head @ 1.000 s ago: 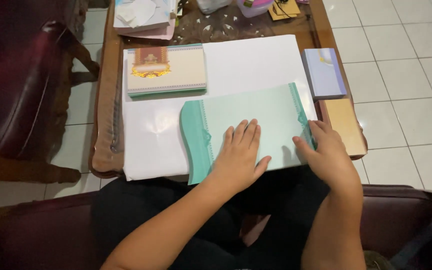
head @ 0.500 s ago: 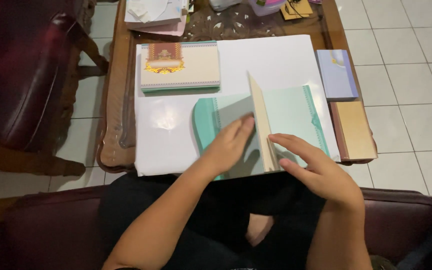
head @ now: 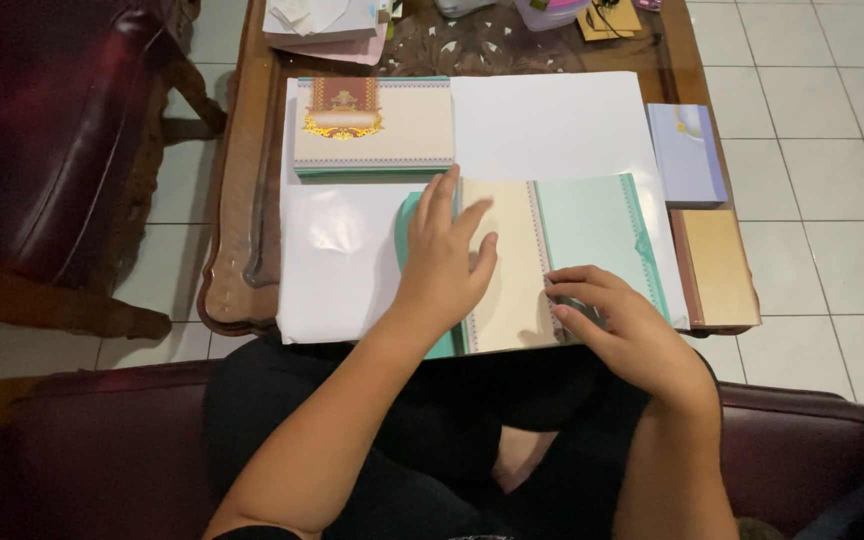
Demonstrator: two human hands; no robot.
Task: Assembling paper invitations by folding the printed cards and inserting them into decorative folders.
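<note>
Dim, warm indoor light; soft glare on the white sheet (head: 337, 235) left of the fingers; sharp focus, dark edges.

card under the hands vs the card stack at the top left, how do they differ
The open card lies unfolded, showing a cream panel and a teal panel; the stack is closed, showing cream fronts with a red and gold ornament. The left hand and right hand press the open card; the stack lies untouched. Both rest on white paper.

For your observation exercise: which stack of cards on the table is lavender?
The small lavender stack at the right edge, above the tan stack; the cream stack lies far left.
</note>
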